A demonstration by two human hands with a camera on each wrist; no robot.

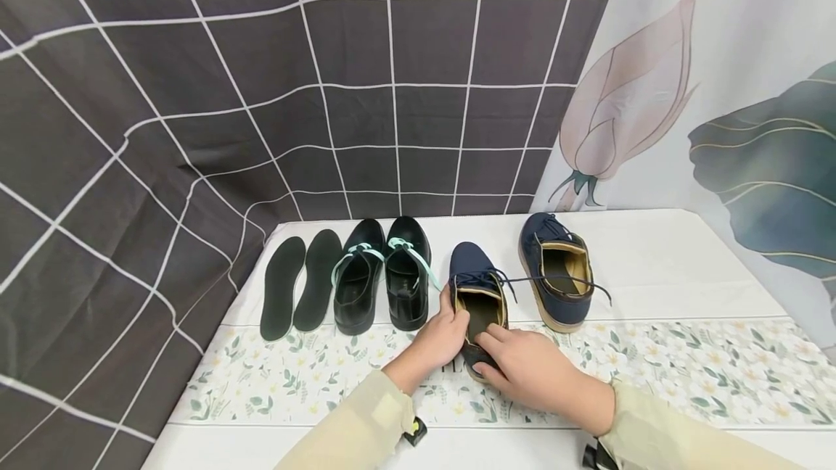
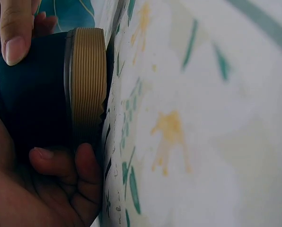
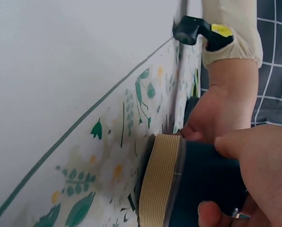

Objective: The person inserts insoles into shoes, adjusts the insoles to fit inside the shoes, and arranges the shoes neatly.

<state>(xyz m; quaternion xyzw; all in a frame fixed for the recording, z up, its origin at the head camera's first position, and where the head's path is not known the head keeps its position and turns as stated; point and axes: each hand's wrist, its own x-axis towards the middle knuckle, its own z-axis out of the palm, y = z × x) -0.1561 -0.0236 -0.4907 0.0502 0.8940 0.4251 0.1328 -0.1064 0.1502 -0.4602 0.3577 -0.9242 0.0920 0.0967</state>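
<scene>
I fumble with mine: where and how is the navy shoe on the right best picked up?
Probably pinch the heel, inside and out, from the near side: the shoe's toe points away, bringing the heel closest, and its opening faces up. Mind the lace crossing over it.

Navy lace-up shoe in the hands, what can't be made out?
Head view: part of the heel of the navy lace-up shoe, behind the right hand.
Left wrist view: toe, behind the heel.
Right wrist view: lower end of the ribbed tan sole, cut by the bottom edge.

Matt cloth-like shoe (image 1: pixel 469 260), ribbed sole (image 2: pixel 89 80)
</scene>
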